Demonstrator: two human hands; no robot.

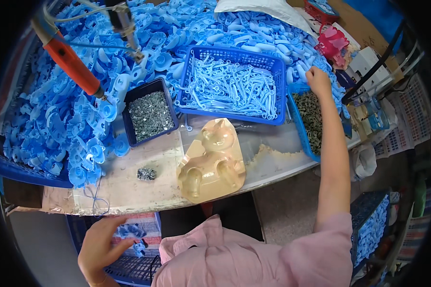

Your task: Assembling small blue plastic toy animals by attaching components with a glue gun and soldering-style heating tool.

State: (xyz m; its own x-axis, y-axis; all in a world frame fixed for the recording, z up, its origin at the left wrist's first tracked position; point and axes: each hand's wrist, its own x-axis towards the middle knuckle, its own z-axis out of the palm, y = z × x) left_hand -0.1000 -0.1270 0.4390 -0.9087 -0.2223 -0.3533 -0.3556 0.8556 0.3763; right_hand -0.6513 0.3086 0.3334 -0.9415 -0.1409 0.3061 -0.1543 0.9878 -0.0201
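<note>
My left hand (100,246) is at the lower left, thumb and fingers apart, over a blue basket (129,275) below the table edge. Just off its fingertips is a small blue piece with dark parts (139,248), apart from the hand. My right arm stretches far forward. My right hand (318,82) is closed at the pile of light blue plastic pieces (292,52), above the far end of a blue tray (298,112) of small dark metal parts (309,117). Whatever its fingers hold is hidden. Between the arms lies a beige moulded plate (209,160) with rounded hollows.
A blue basket (277,119) holds light blue ring-ended sticks (230,88). Beside it stands a dark tray (129,136) of small screws (151,115). An orange power screwdriver (74,64) hangs over heaped blue shells (48,115). A dark-and-silver clump (146,174) lies near the table's front edge.
</note>
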